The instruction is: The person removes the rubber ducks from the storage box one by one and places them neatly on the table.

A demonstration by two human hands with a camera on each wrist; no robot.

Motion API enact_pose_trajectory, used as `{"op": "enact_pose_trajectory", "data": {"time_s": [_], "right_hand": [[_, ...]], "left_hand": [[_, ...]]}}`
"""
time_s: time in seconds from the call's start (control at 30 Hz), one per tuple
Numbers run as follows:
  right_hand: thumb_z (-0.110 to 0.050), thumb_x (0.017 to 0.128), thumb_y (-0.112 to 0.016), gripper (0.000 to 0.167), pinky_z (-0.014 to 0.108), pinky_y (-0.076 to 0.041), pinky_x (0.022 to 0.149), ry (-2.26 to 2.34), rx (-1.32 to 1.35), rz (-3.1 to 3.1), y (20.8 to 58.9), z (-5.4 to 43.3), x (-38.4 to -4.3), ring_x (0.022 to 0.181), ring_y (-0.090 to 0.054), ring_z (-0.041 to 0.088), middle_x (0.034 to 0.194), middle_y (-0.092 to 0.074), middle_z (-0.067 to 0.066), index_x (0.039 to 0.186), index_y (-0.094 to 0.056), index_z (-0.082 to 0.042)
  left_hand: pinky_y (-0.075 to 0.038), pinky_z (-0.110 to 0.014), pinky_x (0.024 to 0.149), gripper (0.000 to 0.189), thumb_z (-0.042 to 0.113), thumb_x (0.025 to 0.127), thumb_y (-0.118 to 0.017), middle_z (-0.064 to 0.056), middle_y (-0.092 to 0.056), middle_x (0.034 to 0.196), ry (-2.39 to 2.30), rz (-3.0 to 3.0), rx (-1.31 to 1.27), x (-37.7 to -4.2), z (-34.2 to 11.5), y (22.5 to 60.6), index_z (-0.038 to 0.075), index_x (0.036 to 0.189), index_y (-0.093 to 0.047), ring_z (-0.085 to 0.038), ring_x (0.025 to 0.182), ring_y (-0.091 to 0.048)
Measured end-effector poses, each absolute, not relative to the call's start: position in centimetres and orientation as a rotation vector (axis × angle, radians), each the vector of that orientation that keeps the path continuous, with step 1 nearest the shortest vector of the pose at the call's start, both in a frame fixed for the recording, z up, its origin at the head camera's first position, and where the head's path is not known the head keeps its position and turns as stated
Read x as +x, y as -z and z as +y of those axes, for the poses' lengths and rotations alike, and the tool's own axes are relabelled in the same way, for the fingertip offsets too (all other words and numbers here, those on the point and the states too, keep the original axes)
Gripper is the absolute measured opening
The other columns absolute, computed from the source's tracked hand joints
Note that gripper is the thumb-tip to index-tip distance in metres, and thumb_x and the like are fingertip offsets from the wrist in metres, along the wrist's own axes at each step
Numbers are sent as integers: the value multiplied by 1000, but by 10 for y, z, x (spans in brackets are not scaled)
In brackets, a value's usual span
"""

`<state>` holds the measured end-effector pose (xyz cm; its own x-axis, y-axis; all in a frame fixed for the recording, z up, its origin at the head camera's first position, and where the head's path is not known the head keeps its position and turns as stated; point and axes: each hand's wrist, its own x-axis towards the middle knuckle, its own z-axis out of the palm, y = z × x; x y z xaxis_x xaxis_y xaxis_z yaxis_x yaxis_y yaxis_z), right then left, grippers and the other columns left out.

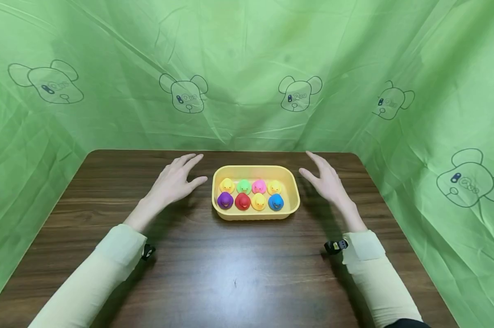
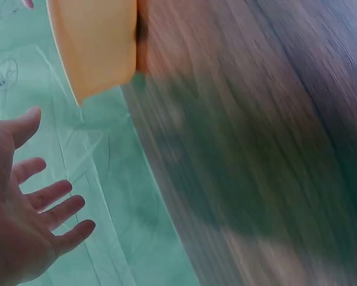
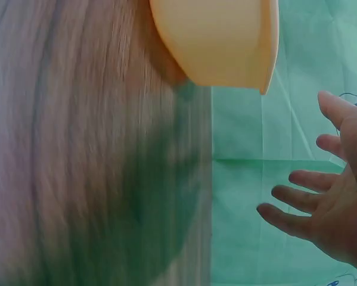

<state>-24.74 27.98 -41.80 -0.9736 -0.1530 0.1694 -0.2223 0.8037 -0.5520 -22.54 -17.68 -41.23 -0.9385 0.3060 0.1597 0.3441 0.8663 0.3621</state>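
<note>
A yellow plastic tray [image 1: 256,217] sits on the table with several small rubber ducks in two rows. The near row has a purple duck [image 1: 225,201], a red duck [image 1: 242,202], a yellow one and a blue duck [image 1: 276,202]. Behind them are a yellow duck [image 1: 227,185], a green duck [image 1: 243,187], a pink duck [image 1: 259,187] and another yellow one. My left hand [image 1: 175,179] is held left of the tray, fingers spread, touching nothing. On the other side my right hand [image 1: 326,179] is likewise spread and apart from the tray. Both wrist views show the tray's outer wall [image 2: 101,47].
The dark wooden table [image 1: 230,273] ends at its far edge just behind the tray. Green cloth [image 1: 247,127] printed with mouse-like heads hangs behind and along both sides. A small black device [image 1: 336,246] is worn at the right wrist, and another [image 1: 148,252] at the left.
</note>
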Motion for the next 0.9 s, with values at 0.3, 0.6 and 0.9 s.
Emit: {"op": "enact_pose_trajectory", "data": {"time_s": [0.3, 0.6, 0.9], "right_hand": [[-48, 102, -61, 64, 61, -31, 123, -1233, 271, -2779, 429, 273, -235, 153, -38, 35, 165, -41, 6, 159, -39, -29], [-40, 101, -65, 61, 60, -39, 118, -1541, 259, -2706, 440, 265, -225, 145, -47, 40, 161, -45, 12, 157, -43, -27], [-31, 102, -65, 59, 58, -40, 118, -1643, 316, -2654, 448, 255, -216, 143, -49, 43, 159, -43, 23, 156, -44, -19]], "left_hand": [[-38, -67, 113, 63, 45, 96, -68, -14, -45, 159, 687, -2887, -564, -225, -152, 415, 18, 151, -51, -38, 145, -42], [-46, -57, 104, 52, 40, 95, -72, -9, -61, 137, 635, -2836, -633, -225, -133, 418, 15, 139, -64, -32, 128, -53], [-46, -48, 101, 49, 35, 92, -76, -8, -68, 127, 554, -2839, -704, -226, -114, 419, 14, 135, -67, -29, 120, -54]]}}
